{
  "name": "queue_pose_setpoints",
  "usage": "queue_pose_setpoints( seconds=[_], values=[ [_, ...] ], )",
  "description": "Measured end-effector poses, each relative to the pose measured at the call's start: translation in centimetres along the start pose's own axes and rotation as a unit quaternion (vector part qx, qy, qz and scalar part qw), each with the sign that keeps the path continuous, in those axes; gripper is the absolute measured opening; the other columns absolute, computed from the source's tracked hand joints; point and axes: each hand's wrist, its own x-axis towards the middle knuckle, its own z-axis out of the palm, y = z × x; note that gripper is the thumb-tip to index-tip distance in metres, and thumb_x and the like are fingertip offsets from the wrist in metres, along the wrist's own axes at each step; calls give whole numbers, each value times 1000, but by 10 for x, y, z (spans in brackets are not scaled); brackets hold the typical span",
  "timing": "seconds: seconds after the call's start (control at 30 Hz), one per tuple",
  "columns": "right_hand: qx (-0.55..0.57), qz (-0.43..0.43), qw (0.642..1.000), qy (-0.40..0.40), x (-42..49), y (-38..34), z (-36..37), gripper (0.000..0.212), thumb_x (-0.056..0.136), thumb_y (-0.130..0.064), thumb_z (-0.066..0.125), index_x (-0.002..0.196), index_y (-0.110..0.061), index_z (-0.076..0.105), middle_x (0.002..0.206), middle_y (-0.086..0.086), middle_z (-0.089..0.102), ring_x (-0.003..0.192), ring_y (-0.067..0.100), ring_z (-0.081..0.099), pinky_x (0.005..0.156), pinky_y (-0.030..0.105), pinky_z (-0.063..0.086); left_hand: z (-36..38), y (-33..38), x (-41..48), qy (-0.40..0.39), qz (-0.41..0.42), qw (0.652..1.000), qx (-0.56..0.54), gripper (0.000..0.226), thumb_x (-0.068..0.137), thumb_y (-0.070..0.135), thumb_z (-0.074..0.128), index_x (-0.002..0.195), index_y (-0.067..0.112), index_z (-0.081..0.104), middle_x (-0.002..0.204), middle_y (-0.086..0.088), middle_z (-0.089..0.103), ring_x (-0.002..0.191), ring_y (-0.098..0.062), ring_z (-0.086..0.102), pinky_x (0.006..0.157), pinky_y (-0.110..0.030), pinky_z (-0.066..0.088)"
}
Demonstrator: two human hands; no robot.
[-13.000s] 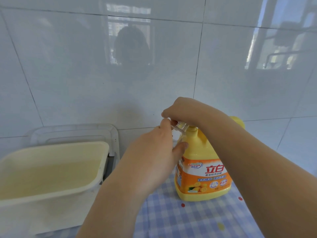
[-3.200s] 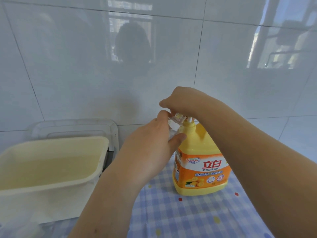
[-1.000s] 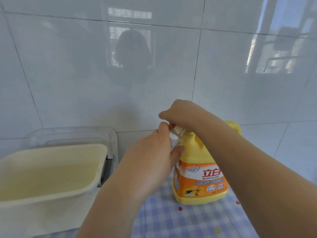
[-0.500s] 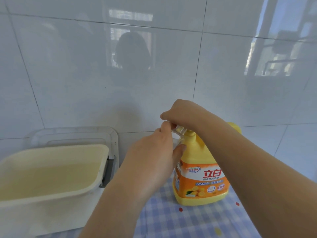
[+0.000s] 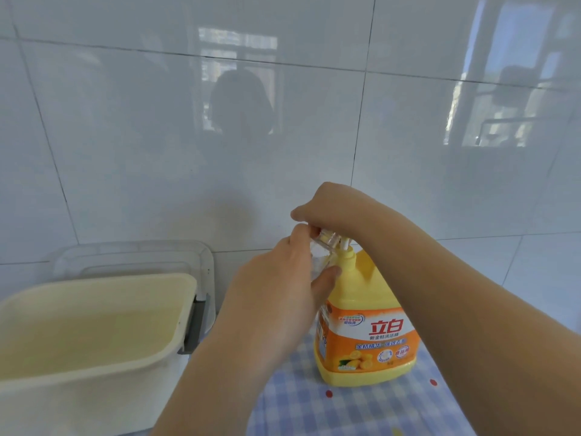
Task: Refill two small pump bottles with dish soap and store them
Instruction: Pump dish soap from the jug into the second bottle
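A big yellow dish soap jug point(image 5: 367, 325) with an orange label stands on the checked cloth, right of centre. My right hand point(image 5: 333, 209) lies on top of its pump head, fingers curled over it; the white pump stem shows just below. My left hand point(image 5: 283, 294) grips a small clear bottle point(image 5: 325, 242) and holds its open neck up under the pump spout. Most of the small bottle is hidden behind my left hand. No second small bottle is in view.
A cream plastic tub point(image 5: 94, 328) stands at the left, with a clear plastic container point(image 5: 132, 256) behind it against the white tiled wall point(image 5: 283, 121). The blue-and-white checked cloth point(image 5: 361, 410) covers the surface under the jug.
Both hands stay where they were at the jug's pump. The pump head now sits higher, with the white stem exposed.
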Motion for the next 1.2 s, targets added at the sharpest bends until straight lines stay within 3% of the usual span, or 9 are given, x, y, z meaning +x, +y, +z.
queue_pose_setpoints(
  seconds=[0.1, 0.23, 0.37, 0.6, 0.9, 1.2],
  values=[
    [7, -3, 999, -34, -4, -1, -3, 26, 87, -26, 53, 67, -10, 59, 64, 5, 63, 60, 26, 62, 47, 22, 37, 1, -1, 0, -4, -9, 1000, -24, 39, 92, 57, 44, 125, 38, 36, 109, 14, 60, 91, -11, 61, 70, -30, 53],
    [10, -4, 999, -44, -6, -1, -2, 28, 89, -29, 54, 70, -10, 59, 63, 2, 60, 60, 25, 60, 46, 23, 37, 3, -2, 0, -11, -15, 1000, -16, 40, 91, 57, 45, 124, 37, 36, 111, 15, 60, 94, -9, 59, 67, -25, 44],
    [18, -3, 999, -39, -3, 1, 2, 27, 87, -29, 55, 67, -11, 61, 64, 1, 62, 58, 22, 59, 49, 22, 39, 3, -3, 0, -28, -16, 999, -22, 38, 91, 57, 45, 122, 36, 35, 108, 13, 59, 88, -12, 61, 70, -32, 53],
    [10, -2, 1000, -24, 3, 6, 15, 21, 84, -26, 54, 66, -14, 51, 63, -1, 48, 53, 15, 40, 52, 25, 31, 5, -7, 1, -72, -25, 997, -4, 36, 93, 56, 43, 119, 32, 36, 102, 12, 60, 76, -11, 63, 68, -31, 52],
    [24, -9, 1000, -8, 5, 9, 15, 27, 84, -26, 54, 60, -14, 47, 56, -2, 44, 50, 16, 38, 50, 25, 30, 3, -8, -1, -62, -16, 998, 1, 34, 92, 58, 43, 117, 36, 36, 98, 13, 59, 72, -9, 62, 66, -29, 50],
    [12, 1, 1000, 10, 6, 7, 10, 31, 82, -26, 55, 55, -13, 47, 51, 1, 46, 46, 18, 42, 48, 23, 32, 0, -4, -1, -31, -5, 999, 7, 37, 93, 58, 41, 122, 37, 34, 103, 12, 58, 80, -11, 62, 69, -31, 54]
  ],
)
